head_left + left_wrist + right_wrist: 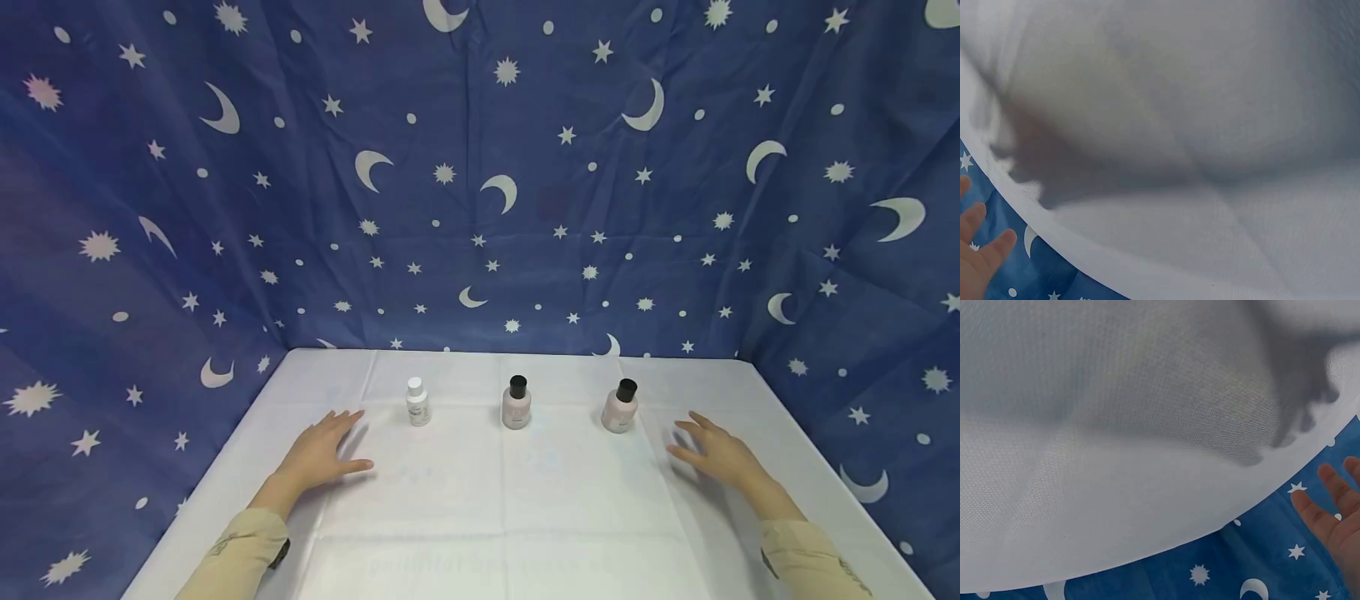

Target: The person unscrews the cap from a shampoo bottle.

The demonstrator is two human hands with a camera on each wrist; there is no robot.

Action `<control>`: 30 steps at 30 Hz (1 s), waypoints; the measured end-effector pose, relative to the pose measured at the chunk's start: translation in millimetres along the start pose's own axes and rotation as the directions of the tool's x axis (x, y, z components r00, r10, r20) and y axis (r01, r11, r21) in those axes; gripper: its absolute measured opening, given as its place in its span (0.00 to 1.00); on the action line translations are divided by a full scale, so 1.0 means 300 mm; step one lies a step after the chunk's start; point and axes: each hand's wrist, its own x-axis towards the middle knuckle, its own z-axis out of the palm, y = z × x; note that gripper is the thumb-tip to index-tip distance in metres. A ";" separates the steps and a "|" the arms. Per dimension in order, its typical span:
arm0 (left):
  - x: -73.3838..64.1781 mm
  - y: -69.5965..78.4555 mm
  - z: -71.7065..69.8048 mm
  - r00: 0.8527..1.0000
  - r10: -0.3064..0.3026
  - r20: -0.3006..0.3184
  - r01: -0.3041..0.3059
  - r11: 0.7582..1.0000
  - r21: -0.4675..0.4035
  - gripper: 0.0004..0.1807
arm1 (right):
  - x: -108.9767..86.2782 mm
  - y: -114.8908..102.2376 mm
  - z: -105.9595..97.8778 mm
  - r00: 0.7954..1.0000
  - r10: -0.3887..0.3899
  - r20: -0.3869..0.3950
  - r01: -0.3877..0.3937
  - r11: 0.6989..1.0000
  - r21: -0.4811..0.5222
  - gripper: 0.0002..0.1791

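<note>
Three small bottles stand upright in a row across the white-covered table (420, 533). On the left is a white bottle with a white cap (418, 407). A pale pink bottle with a black cap (516, 408) stands in the middle. To its right is another pale pink, black-capped bottle (619, 410). My left hand (321, 454) is low over the cloth, left of the white bottle, fingers spread and holding nothing. Right of the right-hand pink bottle, my right hand (716, 454) reaches in with fingers apart, also holding nothing. Both wrist views show spread fingers and their shadows on the cloth.
A dark blue curtain (465, 225) with pale moons and stars closes in the table's back and both sides. Fold creases run along the white cloth. Beige sleeves (240, 554) cover both forearms.
</note>
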 end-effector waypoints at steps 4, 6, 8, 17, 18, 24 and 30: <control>-0.011 -0.004 -0.001 1.000 -0.011 0.011 0.011 1.000 -0.019 0.51 | -0.005 -0.009 0.018 1.000 -0.011 -0.001 0.011 1.000 0.012 0.35; -0.014 -0.003 -0.006 1.000 -0.010 0.011 0.010 1.000 -0.030 0.50 | -0.006 -0.017 0.025 1.000 -0.014 -0.011 0.014 1.000 0.017 0.34; -0.013 -0.001 -0.013 1.000 0.001 0.006 -0.001 0.999 -0.046 0.49 | -0.005 -0.025 0.026 1.000 -0.014 -0.022 0.015 1.000 0.015 0.33; -0.001 0.027 -0.043 1.000 0.025 -0.016 -0.026 0.996 -0.087 0.42 | -0.016 -0.033 0.006 0.998 0.053 0.038 -0.055 0.997 0.051 0.32; 0.000 0.028 -0.043 1.000 0.025 -0.017 -0.027 0.996 -0.089 0.42 | -0.018 -0.032 0.005 0.998 0.048 0.037 -0.050 0.997 0.051 0.31; -0.007 0.027 -0.048 1.000 -0.013 -0.006 0.012 0.994 -0.106 0.39 | -0.025 -0.034 0.015 1.000 0.008 0.020 -0.009 0.998 0.067 0.27; -0.009 0.030 -0.052 0.999 -0.031 0.005 0.032 0.993 -0.114 0.34 | -0.031 -0.039 0.031 1.000 -0.020 -0.010 0.021 0.996 0.091 0.22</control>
